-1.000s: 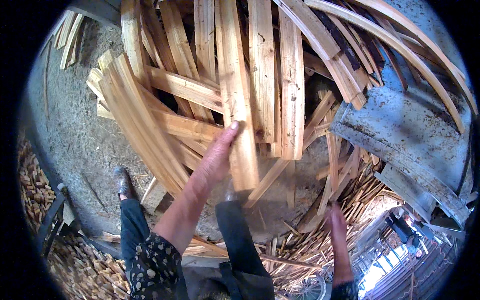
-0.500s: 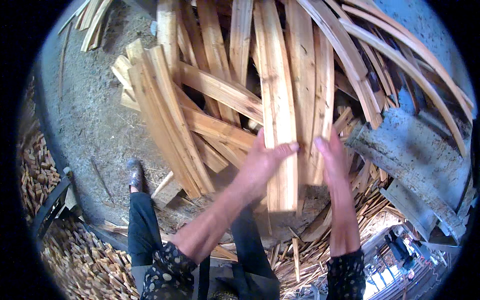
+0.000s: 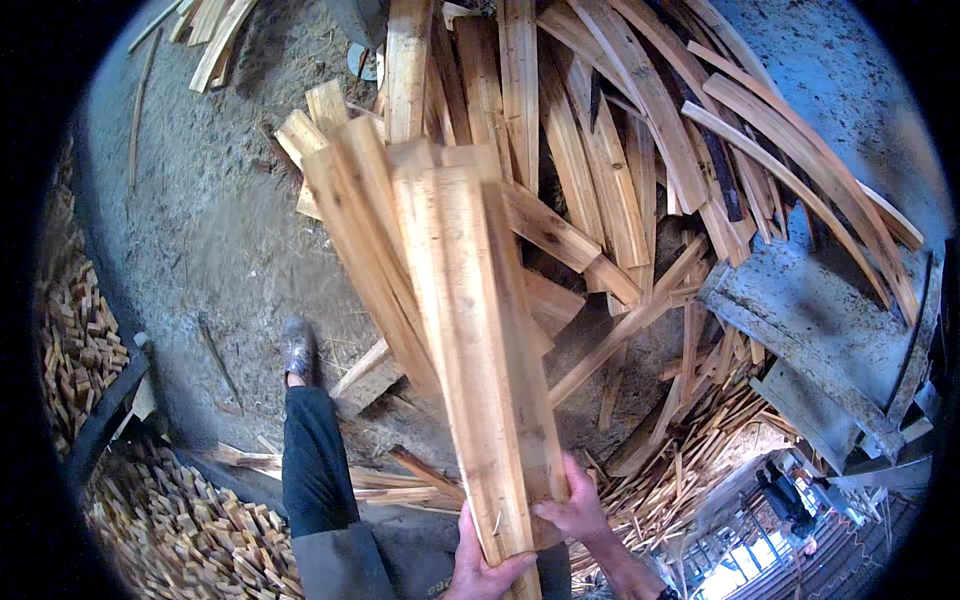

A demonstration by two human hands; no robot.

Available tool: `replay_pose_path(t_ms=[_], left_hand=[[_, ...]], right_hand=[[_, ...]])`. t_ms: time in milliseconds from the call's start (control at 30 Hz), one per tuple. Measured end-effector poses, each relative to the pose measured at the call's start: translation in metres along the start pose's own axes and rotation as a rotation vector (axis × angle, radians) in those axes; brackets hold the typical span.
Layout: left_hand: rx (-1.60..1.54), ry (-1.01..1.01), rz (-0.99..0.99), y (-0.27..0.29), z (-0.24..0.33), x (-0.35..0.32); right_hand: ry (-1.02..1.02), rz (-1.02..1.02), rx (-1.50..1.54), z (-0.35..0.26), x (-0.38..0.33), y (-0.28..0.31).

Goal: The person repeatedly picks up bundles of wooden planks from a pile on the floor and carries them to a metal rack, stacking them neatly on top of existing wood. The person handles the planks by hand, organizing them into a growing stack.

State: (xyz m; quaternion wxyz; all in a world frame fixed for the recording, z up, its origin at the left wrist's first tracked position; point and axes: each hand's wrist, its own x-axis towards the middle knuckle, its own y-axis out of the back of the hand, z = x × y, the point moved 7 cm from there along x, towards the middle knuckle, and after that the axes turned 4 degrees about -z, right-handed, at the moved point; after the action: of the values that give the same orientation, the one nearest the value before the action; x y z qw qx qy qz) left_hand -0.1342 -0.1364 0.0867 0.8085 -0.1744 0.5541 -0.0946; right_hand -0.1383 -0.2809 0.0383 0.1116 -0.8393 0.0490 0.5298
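Observation:
A bundle of long wooden boards points away from me, its near end low in front of my body. My left hand grips that near end from the left, thumb across the top board. On the bundle's right edge, my right hand is closed around the boards. The far ends are smeared by motion. Just left of the bundle, more boards lean at a slant, partly covered by it.
A heap of loose boards spreads beyond the bundle. Curved strips lie over a blue-grey metal frame on the right. Stacks of cut wood stand at lower left, thin offcuts at lower right. A person in dark clothes is at far lower right.
Both hands have drawn back toward my body and left, bringing the held boards off the heap. The view has shifted, and the crossing boards beneath are now partly covered.

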Motion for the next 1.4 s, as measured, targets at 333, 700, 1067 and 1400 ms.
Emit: replay_pose_path(t_ms=[333, 700, 1067, 1400], left_hand=[[0.339, -0.331, 0.058, 0.046, 0.022, 0.171], [0.340, -0.356, 0.595, 0.208, 0.088, 0.212], [-0.485, -0.135, 0.180, 0.221, 0.077, 0.292], [-0.595, 0.049, 0.063, 0.239, 0.053, 0.302]], right_hand=[[0.493, -0.018, -0.776, -0.051, 0.133, -0.013], [0.746, 0.322, -0.870, -0.206, 0.267, 0.029], [0.559, 0.343, -0.637, -0.102, 0.243, -0.051], [0.655, 0.155, -0.612, -0.115, 0.266, -0.038]])
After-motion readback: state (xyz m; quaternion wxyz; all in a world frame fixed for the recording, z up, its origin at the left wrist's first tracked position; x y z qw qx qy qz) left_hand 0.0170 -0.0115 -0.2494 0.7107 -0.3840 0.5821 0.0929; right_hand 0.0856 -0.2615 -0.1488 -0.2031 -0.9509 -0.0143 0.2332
